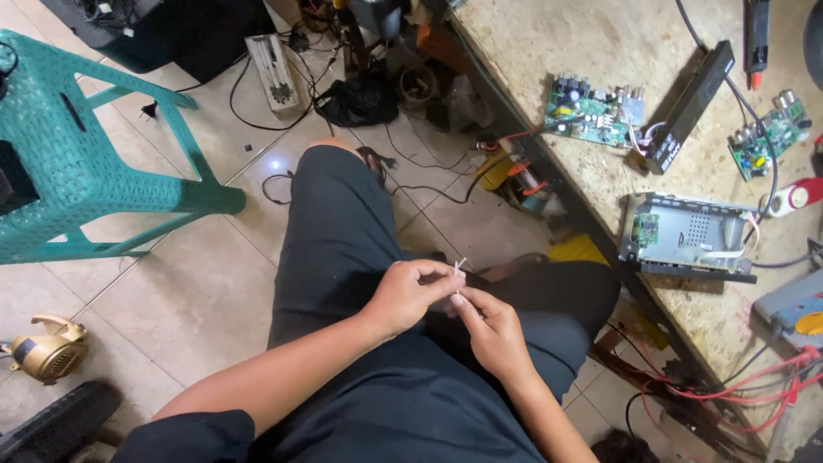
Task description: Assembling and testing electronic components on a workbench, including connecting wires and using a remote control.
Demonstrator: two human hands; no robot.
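Over my lap in dark trousers, my left hand (410,294) and my right hand (490,330) meet fingertip to fingertip. Both pinch a thin white wire (460,265) whose short end sticks up between the thumbs and forefingers. The rest of the wire is hidden inside the fingers.
A worn workbench (549,34) runs along the right, carrying green circuit boards (591,110), an open grey electronics chassis (686,236), a black panel (690,107) and red wires (754,390). A teal plastic stool (77,163) stands left on the tiled floor, with cables and clutter ahead.
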